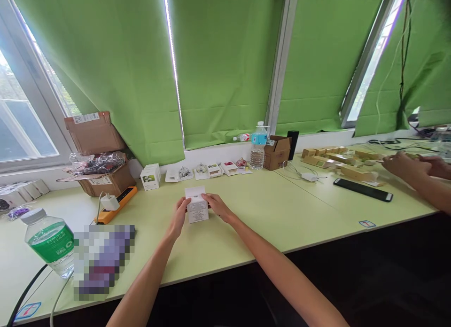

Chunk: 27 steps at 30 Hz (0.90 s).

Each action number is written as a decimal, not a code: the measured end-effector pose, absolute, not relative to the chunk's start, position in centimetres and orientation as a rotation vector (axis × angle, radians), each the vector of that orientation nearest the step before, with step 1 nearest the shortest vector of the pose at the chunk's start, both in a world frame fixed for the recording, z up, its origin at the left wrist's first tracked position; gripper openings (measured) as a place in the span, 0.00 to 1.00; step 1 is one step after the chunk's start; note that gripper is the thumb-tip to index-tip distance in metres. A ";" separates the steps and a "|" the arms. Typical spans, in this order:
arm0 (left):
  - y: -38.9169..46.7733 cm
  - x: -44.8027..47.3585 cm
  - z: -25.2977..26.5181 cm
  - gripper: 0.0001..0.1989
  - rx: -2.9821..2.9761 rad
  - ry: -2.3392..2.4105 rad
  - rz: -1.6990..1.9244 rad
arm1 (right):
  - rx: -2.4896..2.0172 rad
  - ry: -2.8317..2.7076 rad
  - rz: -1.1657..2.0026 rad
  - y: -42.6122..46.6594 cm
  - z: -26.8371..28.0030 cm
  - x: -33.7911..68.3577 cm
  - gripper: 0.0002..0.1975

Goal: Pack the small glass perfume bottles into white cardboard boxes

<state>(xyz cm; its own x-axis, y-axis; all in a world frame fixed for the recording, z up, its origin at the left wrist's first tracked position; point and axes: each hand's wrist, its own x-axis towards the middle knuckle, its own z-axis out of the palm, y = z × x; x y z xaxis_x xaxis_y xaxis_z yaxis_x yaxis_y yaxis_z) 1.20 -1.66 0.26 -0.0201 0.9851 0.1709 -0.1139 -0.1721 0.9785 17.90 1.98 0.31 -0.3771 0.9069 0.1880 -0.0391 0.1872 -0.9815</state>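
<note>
As we hold the small white box [198, 210] between 2 hands, its top flap [195, 192] stands raised and lines of small print face us. Position: over the desk [253, 219], between the orange power strip [121, 202] on the left and a flat black device [362, 190] well off to the right; whether the base touches the surface, we cannot tell. Our left hand [179, 215] pinches the left edge, thumb at the upper front; our right hand [217, 206] pinches the right edge, thumb close to the foot of the flap. Fingers of both press on the box, some hidden behind it.

Along the back, below green blinds [225, 59], we note white boxes [150, 177], a row of small packages [229, 168], a large water bottle [257, 155] with a blue label and a small cardboard box [277, 154]. To our left, a green-labelled bottle [52, 242] near the front edge; beyond it, a carton [105, 181] heaped with plastic-wrapped items. Far right, a co-worker's hands [405, 166] beside yellowish blocks [354, 172].
</note>
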 end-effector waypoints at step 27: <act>-1.6 1.2 0.3 0.19 1.278 1.058 1.413 | -0.733 -1.547 1.296 2.4 0.0 18.0 0.17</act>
<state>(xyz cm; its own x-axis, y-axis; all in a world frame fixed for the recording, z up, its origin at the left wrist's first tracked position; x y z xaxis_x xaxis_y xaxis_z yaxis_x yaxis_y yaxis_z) 1.17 -1.61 0.35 -0.0311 0.9796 0.1988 -0.0844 -0.2007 0.9760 17.99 2.35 -0.02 -0.3649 0.8859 0.2862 -0.1262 0.2575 -0.9580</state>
